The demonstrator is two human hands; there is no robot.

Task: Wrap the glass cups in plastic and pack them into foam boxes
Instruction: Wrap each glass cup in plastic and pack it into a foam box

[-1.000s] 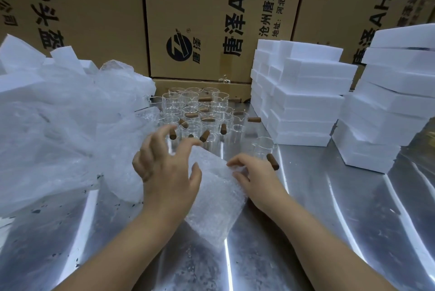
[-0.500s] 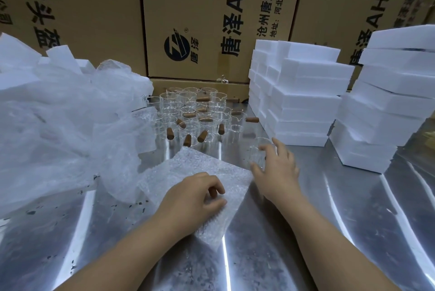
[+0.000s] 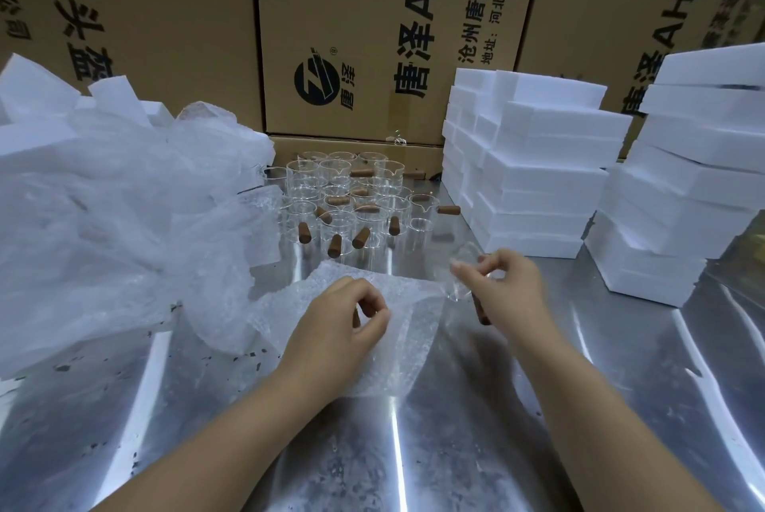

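Two bare forearms are extended over a shiny metal table (image 3: pixel 621 366). The left hand (image 3: pixel 339 331) is laid on a bubble wrap sheet (image 3: pixel 410 342) spread flat on the table, its fingers curled in and the thumb brought close to the forefinger; whether the sheet is pinched cannot be told. The right hand (image 3: pixel 503 288) is raised just to the right of the sheet, and a clear glass cup (image 3: pixel 457 275) is gripped by its curled fingers and thumb, tilted, with its brown wooden handle (image 3: pixel 481 313) seen beneath the palm. More glass cups (image 3: pixel 352 197) with like handles are grouped upright behind the sheet. A heap of loose plastic (image 3: pixel 103 201) is piled at the left, and white foam boxes (image 3: pixel 538 180) are stacked at the right. Cardboard cartons (image 3: pixel 372 14) are ranged behind, printed sideways in black: "唐泽 AH4" is read in large characters, with "沧州唐泽通信" and "地址:河北河间经济" in smaller ones, cut by the frame's edge. A round black logo (image 3: pixel 316 81) is printed beside the small characters "唐泽". On the left carton "P头盔" is read.
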